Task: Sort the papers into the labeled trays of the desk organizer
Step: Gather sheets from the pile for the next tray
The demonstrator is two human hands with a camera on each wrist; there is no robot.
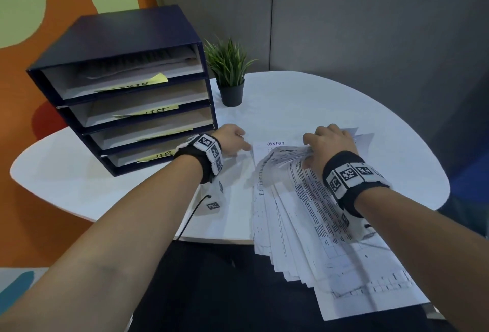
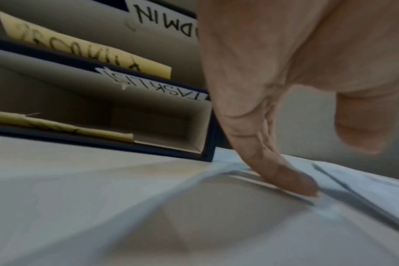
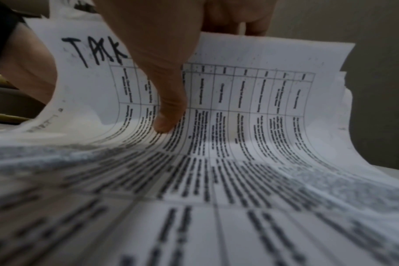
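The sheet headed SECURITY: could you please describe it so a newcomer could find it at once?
On the white table, right of the navy organizer, lies a fanned paper pile. The SECURITY sheet lies flat at its far left; unlike its neighbours, its handwritten heading shows.

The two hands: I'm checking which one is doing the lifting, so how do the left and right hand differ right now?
The left hand sits beside the paper stack, a fingertip pressing a sheet's edge flat on the table; the right hand lies on the stack, curling its far ends upward. The left touches a sheet headed SECURITY; the right bends one headed "TA...". Both wear marker-covered wristbands.
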